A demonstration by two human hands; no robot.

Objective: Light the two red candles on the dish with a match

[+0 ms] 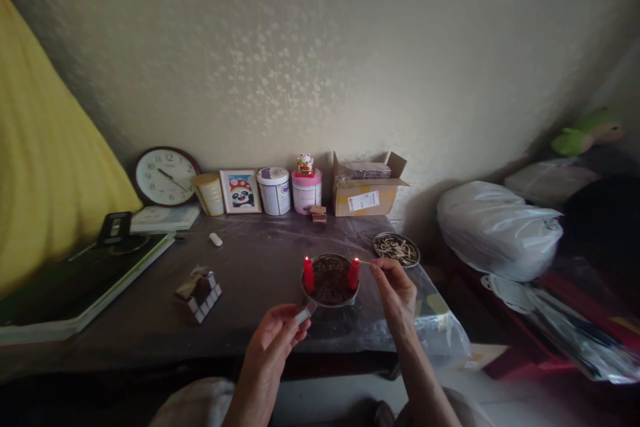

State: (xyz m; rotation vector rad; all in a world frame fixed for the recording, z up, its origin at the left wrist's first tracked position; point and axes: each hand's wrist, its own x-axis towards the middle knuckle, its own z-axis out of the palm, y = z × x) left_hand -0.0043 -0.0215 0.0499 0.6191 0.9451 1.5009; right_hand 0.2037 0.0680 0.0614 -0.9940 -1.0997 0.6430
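Two red candles stand upright in a round bowl of dark soil, the left candle [309, 276] and the right candle [353, 276], each with a small flame or glow at its tip. My right hand [399, 290] pinches a thin matchstick [366, 262], its far end at the wick of the right candle. In front of the bowl [327, 303], my left hand [277, 340] grips a small pale matchbox [306, 313] between thumb and fingers. A dish [418, 260] of loose matchsticks lies just beyond my right hand.
A pack of small boxes [203, 303] sits on the table [250, 273] at left. Along the wall stand a clock [167, 175], a framed panda picture [241, 192], tubs [275, 193] and an open cardboard box [365, 199]. Plastic bags [495, 227] lie at right.
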